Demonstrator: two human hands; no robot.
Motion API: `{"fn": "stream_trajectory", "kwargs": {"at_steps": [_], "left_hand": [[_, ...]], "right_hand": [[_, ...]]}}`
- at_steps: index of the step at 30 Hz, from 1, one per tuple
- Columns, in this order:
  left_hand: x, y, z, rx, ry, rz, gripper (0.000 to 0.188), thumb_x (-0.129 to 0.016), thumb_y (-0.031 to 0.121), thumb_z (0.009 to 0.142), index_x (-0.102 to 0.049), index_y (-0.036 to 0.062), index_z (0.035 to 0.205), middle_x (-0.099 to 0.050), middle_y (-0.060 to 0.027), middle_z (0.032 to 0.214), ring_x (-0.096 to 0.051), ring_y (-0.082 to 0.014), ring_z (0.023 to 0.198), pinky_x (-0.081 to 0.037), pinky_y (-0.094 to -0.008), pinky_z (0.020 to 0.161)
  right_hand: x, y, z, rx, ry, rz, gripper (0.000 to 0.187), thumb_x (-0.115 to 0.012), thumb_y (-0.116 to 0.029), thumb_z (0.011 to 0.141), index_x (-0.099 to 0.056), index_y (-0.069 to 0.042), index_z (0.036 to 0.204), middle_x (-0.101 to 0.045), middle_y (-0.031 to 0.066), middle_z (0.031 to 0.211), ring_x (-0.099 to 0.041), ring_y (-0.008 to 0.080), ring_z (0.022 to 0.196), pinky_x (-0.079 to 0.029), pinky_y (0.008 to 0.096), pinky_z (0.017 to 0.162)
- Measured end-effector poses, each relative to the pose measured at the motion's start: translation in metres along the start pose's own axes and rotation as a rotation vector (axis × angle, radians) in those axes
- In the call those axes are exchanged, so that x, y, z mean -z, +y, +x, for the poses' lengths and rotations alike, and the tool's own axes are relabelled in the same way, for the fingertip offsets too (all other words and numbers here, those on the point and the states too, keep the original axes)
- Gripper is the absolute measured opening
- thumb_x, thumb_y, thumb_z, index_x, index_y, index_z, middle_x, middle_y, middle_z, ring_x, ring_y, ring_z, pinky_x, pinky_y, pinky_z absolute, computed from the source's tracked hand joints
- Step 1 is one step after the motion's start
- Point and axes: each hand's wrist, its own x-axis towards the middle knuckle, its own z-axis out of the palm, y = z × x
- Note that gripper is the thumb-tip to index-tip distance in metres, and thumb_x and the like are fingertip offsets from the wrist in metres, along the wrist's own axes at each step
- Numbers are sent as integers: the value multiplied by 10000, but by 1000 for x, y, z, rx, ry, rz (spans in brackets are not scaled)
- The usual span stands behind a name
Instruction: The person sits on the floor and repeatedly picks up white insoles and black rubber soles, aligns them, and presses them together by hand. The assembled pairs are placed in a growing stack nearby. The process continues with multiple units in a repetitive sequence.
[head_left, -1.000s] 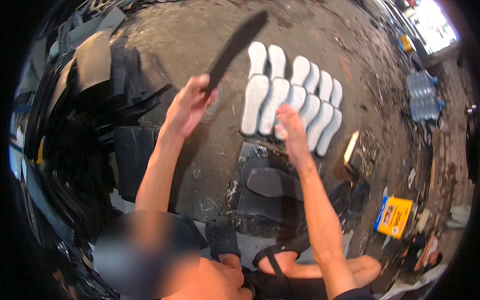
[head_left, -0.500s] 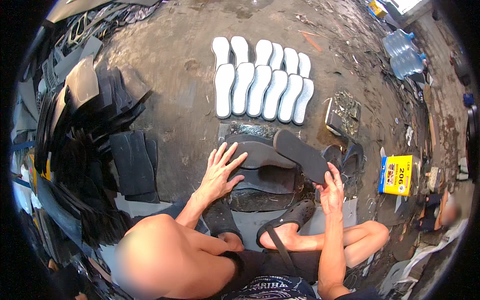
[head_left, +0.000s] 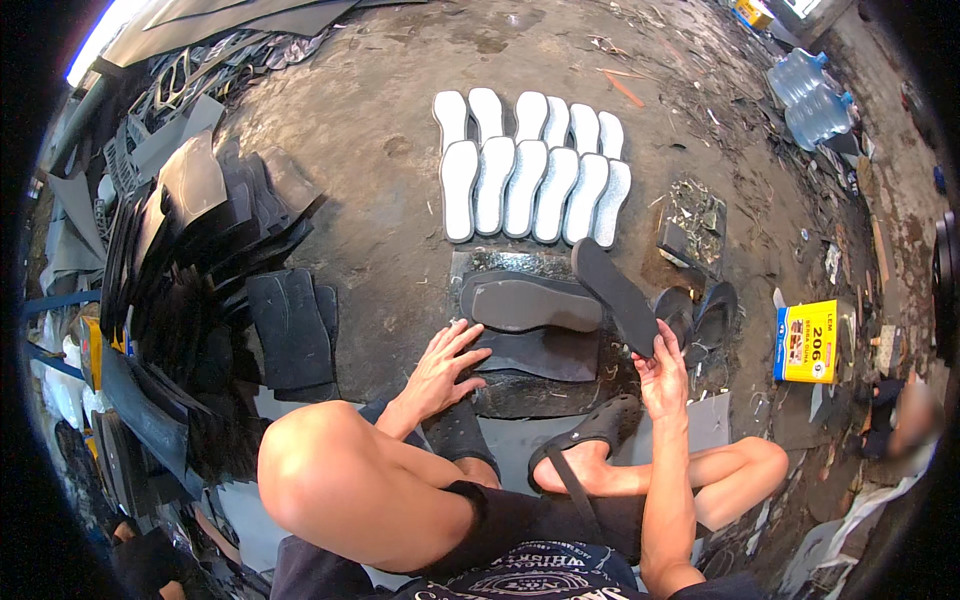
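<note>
My right hand (head_left: 662, 375) pinches the near end of a dark shoe sole (head_left: 615, 298) between thumb and fingers. The sole slants up and away to the left, its far end close to the rows of white-topped soles (head_left: 459, 190). Spread and flat, my left hand (head_left: 437, 370) holds nothing; its fingertips rest at the left edge of a dark sheet with a curved outline (head_left: 545, 356). Just beyond that sheet lies another grey-black sole (head_left: 535, 304), on top of a dark piece. These pieces lie on a worn black board (head_left: 530, 400) in front of my feet.
Cut dark sheets (head_left: 290, 328) lie to the left, beside a large heap of black sheet pieces (head_left: 165, 300). At the right are a pair of sandals (head_left: 712, 318), a yellow-and-blue can (head_left: 808, 342) and a scrap-covered block (head_left: 690, 228). Large clear bottles (head_left: 812, 100) lie farther off.
My left hand has drawn back toward me, off the upper sole to the near sheet's edge. The sole in my right hand has turned slightly more upright. The whole view has shifted a little.
</note>
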Motion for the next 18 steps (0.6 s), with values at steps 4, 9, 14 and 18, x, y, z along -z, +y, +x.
{"fn": "stream_trajectory", "kwargs": {"at_steps": [4,9,14,18], "left_hand": [[-5,-17,3,57,-42,-175,402,-830,224,953,-786,98,1333,-643,-146,1561,-487,-392,1541,-399,-520,1283],[13,-18,39,280,-10,-352,260,-786,250,1016,-844,53,1175,-815,-181,1161,-703,-346,1185,-557,-458,1027],[22,-26,51,461,-33,-483,380,-710,344,1088,-815,-9,1182,-663,-108,751,-580,-163,698,-535,-396,714],[15,-30,49,465,24,-573,388,-685,326,1112,-796,-36,1197,-781,-148,815,-664,-157,716,-568,-386,744]], "right_hand": [[-7,5,-1,-11,-3,38,431,-672,-130,1117,-583,-66,1534,-746,113,1289,-776,197,873,-684,294,789],[-15,-12,-1,-34,-41,66,433,-679,-125,1114,-582,-50,1529,-763,110,1252,-788,204,889,-677,272,774],[-38,-20,0,-90,-58,85,433,-686,-122,1111,-579,-8,1515,-766,112,1255,-792,202,908,-678,261,781],[-51,-24,-1,-102,-66,10,428,-683,-122,1113,-577,-2,1510,-762,100,1220,-790,196,919,-681,267,781]]}}
